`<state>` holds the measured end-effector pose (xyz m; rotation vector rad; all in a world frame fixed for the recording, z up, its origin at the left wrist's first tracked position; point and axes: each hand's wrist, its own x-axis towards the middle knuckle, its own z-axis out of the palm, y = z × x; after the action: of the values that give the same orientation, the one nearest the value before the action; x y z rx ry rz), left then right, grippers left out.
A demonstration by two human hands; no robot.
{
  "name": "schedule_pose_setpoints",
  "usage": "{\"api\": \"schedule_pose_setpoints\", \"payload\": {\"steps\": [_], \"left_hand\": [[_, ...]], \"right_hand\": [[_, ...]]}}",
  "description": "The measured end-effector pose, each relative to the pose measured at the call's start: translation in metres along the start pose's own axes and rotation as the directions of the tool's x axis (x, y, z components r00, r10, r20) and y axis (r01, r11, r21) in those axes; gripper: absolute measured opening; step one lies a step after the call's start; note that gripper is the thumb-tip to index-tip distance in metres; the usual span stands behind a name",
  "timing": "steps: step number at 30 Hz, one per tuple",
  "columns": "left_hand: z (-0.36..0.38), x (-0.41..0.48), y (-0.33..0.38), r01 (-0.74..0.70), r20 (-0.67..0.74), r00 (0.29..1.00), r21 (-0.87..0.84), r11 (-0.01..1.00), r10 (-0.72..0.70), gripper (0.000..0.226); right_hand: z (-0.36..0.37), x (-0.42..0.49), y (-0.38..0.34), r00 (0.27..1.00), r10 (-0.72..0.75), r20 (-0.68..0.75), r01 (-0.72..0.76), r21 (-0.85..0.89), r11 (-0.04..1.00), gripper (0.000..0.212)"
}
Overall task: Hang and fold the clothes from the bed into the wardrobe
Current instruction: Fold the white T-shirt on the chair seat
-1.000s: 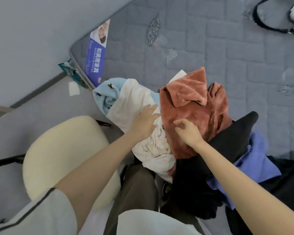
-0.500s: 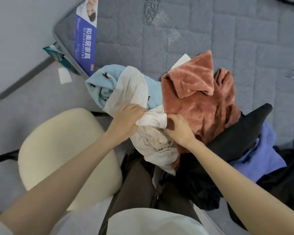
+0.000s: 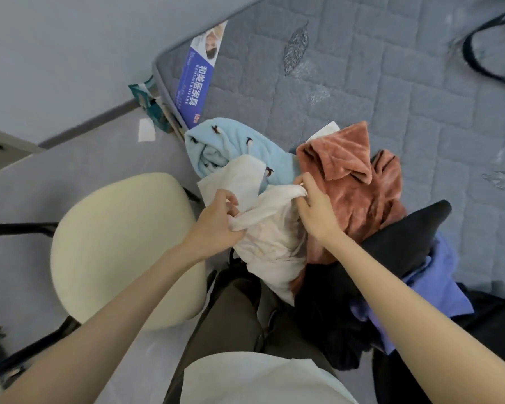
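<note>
The fingers (image 3: pixel 229 201) of the left hand (image 3: pixel 216 225) are curled into a bunched fold of the white garment (image 3: pixel 271 240), thumb and fingertips pinching the cloth at its left side. The fingers (image 3: pixel 303 185) of the right hand (image 3: pixel 315 212) pinch a gathered ridge of the same garment at its far right, just where it meets the rust-brown fleece (image 3: pixel 356 185). Both hands hold this 1 piece, the cloth drawn into a ridge between them.

The white garment lies on top of the heap of clothes at the near edge of the bed (image 3: pixel 391 91), partly over a light blue garment (image 3: pixel 216 147) (small dark marks dotted over it). Right of the fleece lies a black garment (image 3: pixel 397 252), with a purple-blue cloth (image 3: pixel 440 284) showing beneath it.

The bed's grey quilted mattress carries a blue printed label (image 3: pixel 199 80) at its corner. A cream chair seat (image 3: pixel 114 243) stands on the floor (image 3: pixel 56 176) just left of the heap, under the left forearm.
</note>
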<state>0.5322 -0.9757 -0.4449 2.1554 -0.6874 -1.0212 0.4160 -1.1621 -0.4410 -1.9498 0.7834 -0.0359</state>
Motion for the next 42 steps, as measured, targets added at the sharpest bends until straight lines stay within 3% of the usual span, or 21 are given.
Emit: {"api": "schedule_pose_setpoints", "payload": {"steps": [2, 4, 7, 11, 15, 17, 19, 23, 25, 28, 31, 33, 34, 36, 38, 40, 42], "left_hand": [[-0.004, -0.012, 0.017, 0.109, 0.117, 0.989, -0.174, 0.979, -0.089, 0.066], [-0.011, -0.027, 0.038, 0.09, 0.137, 0.989, -0.26, 0.961, -0.056, 0.05], [-0.024, -0.056, 0.073, -0.022, -0.022, 1.0, -0.386, 0.922, 0.015, 0.016], [-0.048, -0.109, 0.109, -0.197, -0.207, 0.973, -0.519, 0.832, 0.101, 0.01], [-0.06, -0.182, 0.138, -0.391, -0.48, 0.859, -0.387, 0.835, 0.179, 0.02], [-0.06, -0.222, 0.147, -0.437, -0.558, 0.802, -0.302, 0.847, 0.214, 0.025], [-0.06, -0.264, 0.152, -0.462, -0.617, 0.751, -0.241, 0.853, 0.233, 0.026], [-0.062, -0.342, 0.155, -0.459, -0.678, 0.701, -0.19, 0.868, 0.222, 0.025], [-0.066, -0.379, 0.15, -0.438, -0.729, 0.657, -0.159, 0.885, 0.194, 0.025], [-0.079, -0.434, 0.133, -0.434, -0.859, 0.502, -0.148, 0.889, 0.102, 0.029], [-0.096, -0.474, 0.113, -0.371, -0.944, 0.331, -0.137, 0.919, -0.007, 0.023], [-0.108, -0.495, 0.094, -0.326, -0.97, 0.238, -0.136, 0.936, -0.059, 0.01], [-0.114, -0.504, 0.084, -0.279, -0.978, 0.202, -0.107, 0.954, -0.05, 0.019], [-0.126, -0.52, 0.062, -0.134, -0.981, 0.193, -0.04, 0.99, -0.014, 0.042], [-0.137, -0.535, 0.042, 0.038, -0.973, 0.23, -0.008, 0.999, -0.017, 0.054], [-0.145, -0.545, 0.021, 0.141, -0.955, 0.293, -0.006, 0.99, -0.048, 0.054], [-0.153, -0.551, 0.005, 0.139, -0.93, 0.366, 0.015, 0.99, -0.038, 0.046]], "right_hand": [[-0.014, -0.005, -0.027, 0.994, -0.107, -0.001, 0.106, 0.044, 0.993, 0.028], [-0.026, -0.014, -0.051, 0.983, -0.181, 0.023, 0.179, 0.073, 0.981, 0.028], [-0.046, -0.034, -0.078, 0.962, -0.273, 0.031, 0.265, 0.148, 0.953, 0.014], [-0.066, -0.067, -0.108, 0.916, -0.398, 0.045, 0.384, 0.182, 0.905, 0.025], [-0.073, -0.108, -0.128, 0.879, -0.452, 0.152, 0.434, 0.136, 0.89, 0.014], [-0.074, -0.127, -0.131, 0.859, -0.426, 0.285, 0.421, 0.082, 0.904, 0.024], [-0.071, -0.144, -0.136, 0.824, -0.403, 0.398, 0.475, -0.098, 0.875, 0.029], [-0.048, -0.181, -0.146, 0.821, -0.34, 0.458, 0.521, -0.361, 0.773, 0.017], [-0.033, -0.194, -0.151, 0.859, -0.325, 0.396, 0.474, -0.374, 0.797, 0.017], [-0.02, -0.211, -0.168, 0.899, -0.377, 0.224, 0.429, -0.264, 0.864, 0.029], [-0.017, -0.222, -0.206, 0.917, -0.397, 0.047, 0.397, 0.015, 0.918, 0.031], [-0.016, -0.229, -0.245, 0.922, -0.381, -0.07, 0.385, 0.277, 0.88, 0.02], [-0.016, -0.233, -0.265, 0.913, -0.39, -0.121, 0.406, 0.364, 0.838, 0.02], [-0.016, -0.238, -0.297, 0.854, -0.493, -0.167, 0.517, 0.37, 0.771, 0.035], [-0.012, -0.241, -0.312, 0.779, -0.619, -0.101, 0.626, 0.182, 0.758, 0.037], [-0.002, -0.24, -0.311, 0.738, -0.675, 0.017, 0.675, -0.045, 0.736, 0.04], [0.01, -0.24, -0.304, 0.716, -0.693, 0.087, 0.696, -0.173, 0.697, 0.044]]}}
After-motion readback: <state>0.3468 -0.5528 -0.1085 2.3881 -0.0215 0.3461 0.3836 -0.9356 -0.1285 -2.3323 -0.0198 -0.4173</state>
